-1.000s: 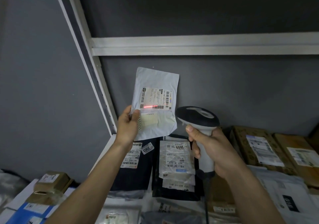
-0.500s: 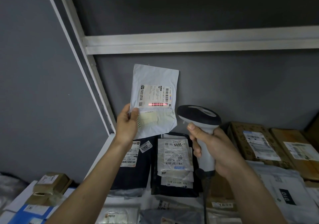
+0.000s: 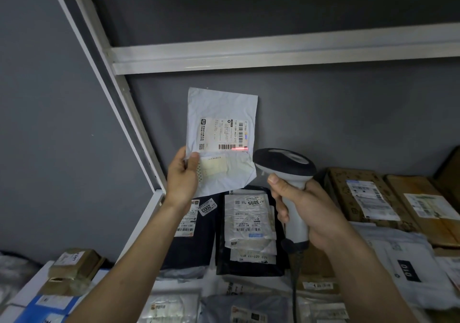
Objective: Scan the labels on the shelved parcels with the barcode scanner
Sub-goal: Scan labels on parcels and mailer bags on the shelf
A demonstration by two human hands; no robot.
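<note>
Your left hand (image 3: 183, 178) grips a white mailer (image 3: 221, 141) by its lower left corner, thumb on the front and the other digits behind, holding it upright in front of the grey back wall (image 3: 348, 113). The mailer's label (image 3: 224, 133) faces you, turned sideways, with 1 barcode along its lower edge and another up its right side. A short red scan line (image 3: 239, 149) lies at the label's lower right corner, at about 4 o'clock from the label's middle, just past the end of the lower barcode.

Your right hand (image 3: 308, 213) is closed around the white handle of the barcode scanner (image 3: 286, 171), index finger on the front under the dark head. The head sits just at 4 o'clock of the mailer, aimed at it, and its cord hangs down from the handle base.

Below both hands, at 6 o'clock, 2 dark parcels (image 3: 249, 228) lie flat on the shelf (image 3: 146, 218), their stickers reading 2003 and 3005. Brown cartons (image 3: 368, 198) lie at 3 o'clock, near the wall. A white shelf rail (image 3: 273, 54) crosses at 12 o'clock.
</note>
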